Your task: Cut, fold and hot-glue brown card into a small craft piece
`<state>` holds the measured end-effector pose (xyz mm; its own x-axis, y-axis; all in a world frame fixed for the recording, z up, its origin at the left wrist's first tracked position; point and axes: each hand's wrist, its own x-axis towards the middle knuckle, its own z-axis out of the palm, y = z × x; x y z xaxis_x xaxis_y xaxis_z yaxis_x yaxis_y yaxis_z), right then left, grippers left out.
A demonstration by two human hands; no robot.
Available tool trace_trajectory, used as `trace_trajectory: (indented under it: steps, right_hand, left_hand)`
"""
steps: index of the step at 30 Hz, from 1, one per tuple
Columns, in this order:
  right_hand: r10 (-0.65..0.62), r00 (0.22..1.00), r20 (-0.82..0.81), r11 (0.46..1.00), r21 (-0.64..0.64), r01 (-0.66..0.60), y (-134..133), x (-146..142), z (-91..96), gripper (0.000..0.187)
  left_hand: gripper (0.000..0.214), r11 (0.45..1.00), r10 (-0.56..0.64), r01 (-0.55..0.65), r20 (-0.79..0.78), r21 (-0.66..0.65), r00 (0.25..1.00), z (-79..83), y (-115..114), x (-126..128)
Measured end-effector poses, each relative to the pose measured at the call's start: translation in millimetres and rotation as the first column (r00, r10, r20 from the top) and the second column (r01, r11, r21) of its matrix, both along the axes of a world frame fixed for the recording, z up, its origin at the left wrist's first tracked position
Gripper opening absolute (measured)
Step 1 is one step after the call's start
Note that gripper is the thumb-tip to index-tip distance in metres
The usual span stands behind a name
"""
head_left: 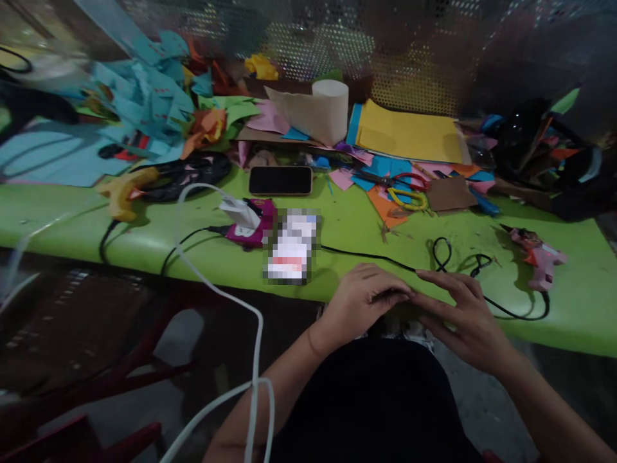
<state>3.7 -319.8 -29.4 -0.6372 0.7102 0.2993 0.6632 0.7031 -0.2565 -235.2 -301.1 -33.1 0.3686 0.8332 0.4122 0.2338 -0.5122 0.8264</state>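
Both hands meet at the front edge of the green table (351, 222). My left hand (361, 299) is closed, its fingers curled toward the thumb; what lies between them, if anything, is hidden. My right hand (463, 315) has its fingers stretched out and apart, the fingertips at the left hand's fingers. A black cord (369, 253) runs just behind both hands. A phone with a lit, blurred screen (292, 247) lies left of my left hand. Off to the right of my right hand rests a pink glue gun (542, 260), its cord curving back toward the hand.
A magenta power strip (250, 225) holds a white charger (241, 212) with a white cable (216, 289). Behind are a dark phone (280, 181), scissors (409, 181), yellow paper (409, 134) and a paper roll (332, 109). A yellow glue gun (126, 193) and crumpled blue paper (144, 96) are left.
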Motion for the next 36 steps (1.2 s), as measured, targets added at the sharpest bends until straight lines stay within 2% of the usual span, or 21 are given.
trace_trajectory:
  steps: [12,17,19,24,29,36]
  right_hand:
    - [0.039,0.997,-0.059,0.999,-0.021,-0.04,-3,-1,-6.3,0.042]
    - [0.046,0.995,-0.089,0.993,-0.1,-0.055,-4,-4,-2.0,0.045]
    - [0.057,0.992,-0.109,0.988,-0.137,-0.072,-5,-6,1.7,0.047]
    - [0.035,0.989,-0.145,0.973,-0.22,-0.066,-7,-10,5.9,0.048]
    - [0.034,0.985,-0.17,0.971,-0.227,-0.073,-7,-10,3.2,0.052]
    - [0.024,0.982,-0.187,0.958,-0.276,-0.076,-8,-13,6.0,0.048]
  left_hand:
    - [0.013,1.0,-0.005,0.004,-0.064,-0.023,0.998,-4.3,-5,1]
    - [0.012,0.992,-0.086,0.084,-0.018,-0.094,0.996,0.2,-4,-3]
    - [0.01,0.994,-0.058,0.057,-0.003,-0.096,0.998,0.6,-4,-5]
    - [0.009,0.999,0.011,-0.011,-0.01,-0.045,1.0,-2.0,-6,-5]
    - [0.008,0.998,0.051,-0.051,-0.008,0.024,0.999,-6.7,-8,-1]
    - [0.007,0.998,-0.011,0.012,-0.012,0.058,1.0,-7.5,-5,-1]
